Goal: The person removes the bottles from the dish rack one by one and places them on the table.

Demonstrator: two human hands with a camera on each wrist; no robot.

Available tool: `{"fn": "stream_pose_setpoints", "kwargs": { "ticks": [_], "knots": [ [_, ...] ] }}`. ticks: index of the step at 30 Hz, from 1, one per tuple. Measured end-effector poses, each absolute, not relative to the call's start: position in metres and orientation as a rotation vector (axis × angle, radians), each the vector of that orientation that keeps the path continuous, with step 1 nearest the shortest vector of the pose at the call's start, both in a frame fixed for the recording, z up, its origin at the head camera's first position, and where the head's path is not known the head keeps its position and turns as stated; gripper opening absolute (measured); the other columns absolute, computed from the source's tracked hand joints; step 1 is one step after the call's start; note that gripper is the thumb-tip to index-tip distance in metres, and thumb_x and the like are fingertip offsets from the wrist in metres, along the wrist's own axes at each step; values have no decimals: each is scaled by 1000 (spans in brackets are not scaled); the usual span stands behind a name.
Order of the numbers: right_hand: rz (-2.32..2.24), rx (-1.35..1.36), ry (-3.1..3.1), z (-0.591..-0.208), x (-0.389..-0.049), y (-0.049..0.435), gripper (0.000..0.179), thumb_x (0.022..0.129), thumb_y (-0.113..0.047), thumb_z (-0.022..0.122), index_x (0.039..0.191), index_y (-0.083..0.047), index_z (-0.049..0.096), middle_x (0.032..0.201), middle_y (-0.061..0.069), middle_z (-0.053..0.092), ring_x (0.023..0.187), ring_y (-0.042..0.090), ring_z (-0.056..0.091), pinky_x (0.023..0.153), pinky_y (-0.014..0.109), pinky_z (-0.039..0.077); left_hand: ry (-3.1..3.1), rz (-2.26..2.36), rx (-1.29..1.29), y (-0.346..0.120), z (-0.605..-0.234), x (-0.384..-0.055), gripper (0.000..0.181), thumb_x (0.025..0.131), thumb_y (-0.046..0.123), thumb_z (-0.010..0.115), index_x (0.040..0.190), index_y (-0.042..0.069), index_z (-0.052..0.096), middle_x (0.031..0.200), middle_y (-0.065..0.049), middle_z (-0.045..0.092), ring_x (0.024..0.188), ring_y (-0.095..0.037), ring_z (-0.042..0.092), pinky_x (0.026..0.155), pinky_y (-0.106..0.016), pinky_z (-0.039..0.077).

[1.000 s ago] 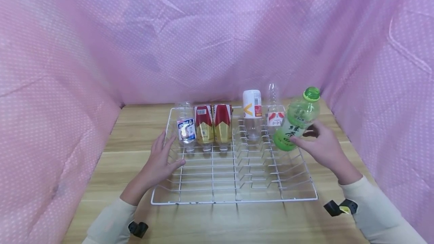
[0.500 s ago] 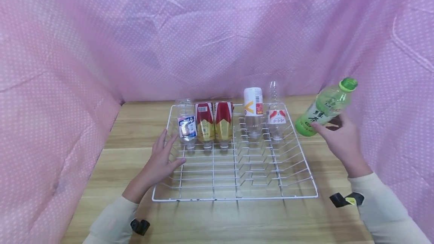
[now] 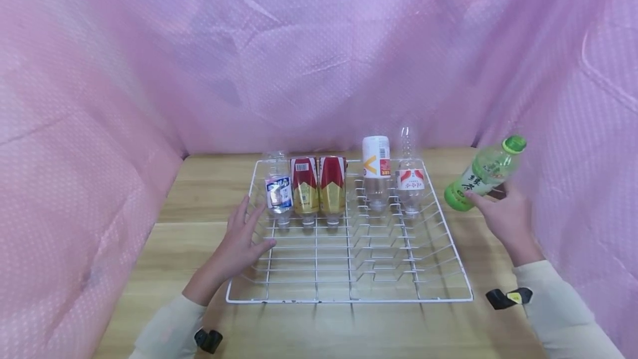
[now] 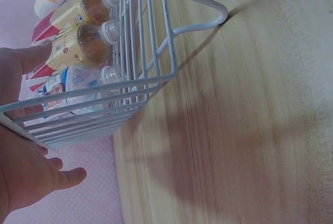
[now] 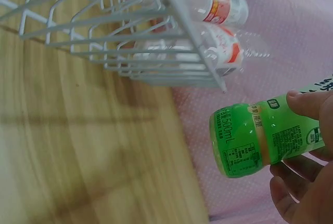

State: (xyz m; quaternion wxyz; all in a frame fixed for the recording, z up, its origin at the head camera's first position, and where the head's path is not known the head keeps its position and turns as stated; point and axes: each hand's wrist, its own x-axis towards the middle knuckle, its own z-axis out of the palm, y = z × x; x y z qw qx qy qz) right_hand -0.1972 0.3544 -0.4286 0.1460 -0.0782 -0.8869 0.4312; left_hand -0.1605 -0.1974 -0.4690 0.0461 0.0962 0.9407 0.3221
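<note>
My right hand point(image 3: 508, 218) grips a green plastic tea bottle point(image 3: 482, 173) round its label, to the right of the white wire rack point(image 3: 349, 300). The bottle tilts, its green cap end up and to the right. My left hand point(image 3: 240, 245) rests at the rack's left side rail, fingers spread, thumb reaching inside over the wires. Nearest to it, a clear bottle point(image 3: 279, 193) with a blue label stands cap down in the rack. Beside that are two red-and-gold bottles point(image 3: 305, 187), also cap down. In the left wrist view, the left hand's fingers point(image 4: 67, 178) straddle the rail.
Farther right in the rack stand a white-and-clear bottle point(image 3: 376, 168) and a clear bottle point(image 3: 411, 181) with a red-and-white label, both upside down. The rack sits on a wooden table point(image 3: 184, 220). Pink dotted cloth point(image 3: 319, 60) hangs behind and at both sides.
My right hand has carried the green tea bottle from over the rack's right side out to the right, past its rail. My left hand has stayed at the left rail.
</note>
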Motion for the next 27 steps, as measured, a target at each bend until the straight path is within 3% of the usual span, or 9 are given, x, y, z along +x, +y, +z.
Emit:
{"fn": "stream_pose_setpoints", "kwargs": {
  "ticks": [4, 10, 17, 23, 27],
  "knots": [
    [1218, -280, -2605, -449, -196, 363, 68, 88, -30, 80, 141, 1, 50, 125, 26, 61, 96, 1, 55, 74, 8, 47, 2872, 977, 293, -195, -473, -155, 90, 90, 37, 77, 162, 19, 24, 168, -12, -11, 149, -51, 0, 99, -80, 29],
    [1230, -323, -2644, -466, -198, 369, 69, 90, -31, 78, 141, 4, 47, 127, 30, 59, 111, 35, 58, 72, 7, 47, 2891, 940, 290, -192, -474, -151, 87, 90, 36, 76, 161, 19, 27, 168, -12, -10, 149, -50, 1, 99, -79, 30],
    [1192, -333, -2631, -479, -203, 374, 66, 89, -25, 79, 140, 3, 49, 125, 28, 60, 103, 22, 58, 73, 6, 47, 2899, 969, 309, -192, -471, -152, 90, 91, 36, 75, 161, 15, 24, 168, -12, -9, 149, -49, 1, 101, -79, 29],
    [1169, -342, -2623, -486, -209, 376, 65, 88, -25, 80, 139, 4, 51, 126, 29, 61, 112, 39, 60, 76, 12, 51, 2908, 961, 303, -193, -469, -152, 89, 91, 35, 75, 161, 14, 25, 168, -13, -9, 149, -49, 1, 100, -78, 30],
    [1170, -344, -2620, -487, -212, 375, 63, 88, -26, 80, 136, 4, 53, 125, 29, 62, 115, 41, 60, 77, 14, 51, 2918, 954, 305, -194, -468, -153, 89, 91, 35, 75, 161, 13, 25, 168, -14, -8, 149, -50, 2, 100, -78, 31]
  ]
}}
